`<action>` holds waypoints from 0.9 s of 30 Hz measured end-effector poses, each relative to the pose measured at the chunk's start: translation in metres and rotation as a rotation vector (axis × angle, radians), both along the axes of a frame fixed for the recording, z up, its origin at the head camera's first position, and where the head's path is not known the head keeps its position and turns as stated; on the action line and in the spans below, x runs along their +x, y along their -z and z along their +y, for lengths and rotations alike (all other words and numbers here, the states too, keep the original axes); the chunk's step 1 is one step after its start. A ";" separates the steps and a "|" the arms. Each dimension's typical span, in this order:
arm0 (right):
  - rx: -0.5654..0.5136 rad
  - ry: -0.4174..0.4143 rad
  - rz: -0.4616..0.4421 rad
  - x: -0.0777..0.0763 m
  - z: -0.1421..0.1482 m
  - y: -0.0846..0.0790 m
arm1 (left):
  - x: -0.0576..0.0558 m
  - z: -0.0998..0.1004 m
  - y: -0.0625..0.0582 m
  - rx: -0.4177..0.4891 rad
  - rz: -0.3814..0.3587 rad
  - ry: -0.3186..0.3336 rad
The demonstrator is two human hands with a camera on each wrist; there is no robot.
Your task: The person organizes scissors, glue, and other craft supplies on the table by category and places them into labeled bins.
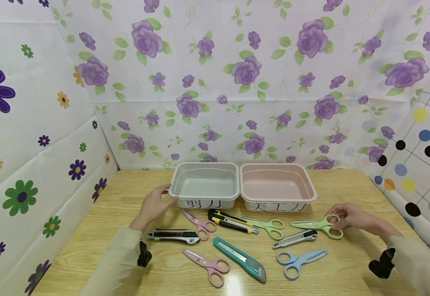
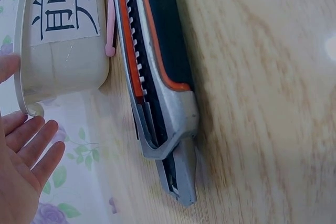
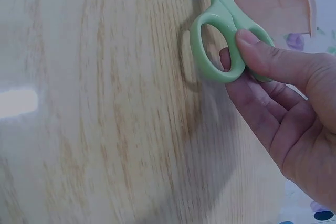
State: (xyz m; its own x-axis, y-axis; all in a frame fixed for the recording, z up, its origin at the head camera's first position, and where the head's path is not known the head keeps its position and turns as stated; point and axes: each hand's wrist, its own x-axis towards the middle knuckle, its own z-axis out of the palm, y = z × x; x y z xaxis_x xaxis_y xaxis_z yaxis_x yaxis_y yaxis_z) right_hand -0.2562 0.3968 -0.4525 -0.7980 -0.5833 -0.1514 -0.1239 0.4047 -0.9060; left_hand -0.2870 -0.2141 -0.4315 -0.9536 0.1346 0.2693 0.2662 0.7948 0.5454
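Observation:
My left hand [image 1: 155, 205] rests against the left front corner of a grey plastic bin [image 1: 203, 165], thumb on the front rim and fingers along the side. In the left wrist view those fingers [image 2: 44, 150] look fairly straight and spread. Below it lies a silver-and-black utility knife [image 1: 174, 235]. With thumb and fingers, my right hand [image 1: 353, 218] pinches one handle loop of light green scissors [image 1: 312, 225]. Their blades point left, toward the front of a pink bin [image 1: 277, 166]. Closer in the right wrist view, the thumb presses on the scissors' handle [image 3: 199, 51].
Between the hands lie pink scissors [image 1: 199, 224], more pink scissors [image 1: 209, 263], a yellow-black knife [image 1: 233, 222], other green scissors [image 1: 266, 225], a teal knife [image 1: 238, 259], a grey knife [image 1: 295, 238] and blue scissors [image 1: 300, 260]. Both bins bear labels; floral cloth [image 1: 218, 82] hangs behind.

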 end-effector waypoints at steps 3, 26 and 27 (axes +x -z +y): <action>-0.008 -0.014 -0.004 0.000 0.003 -0.002 | 0.000 0.000 0.000 0.001 0.001 0.001; 0.055 0.001 0.000 0.001 0.004 -0.028 | -0.001 0.000 0.000 -0.015 0.011 0.001; 0.054 -0.005 0.003 0.001 0.003 -0.030 | -0.001 0.000 0.000 -0.015 0.010 0.001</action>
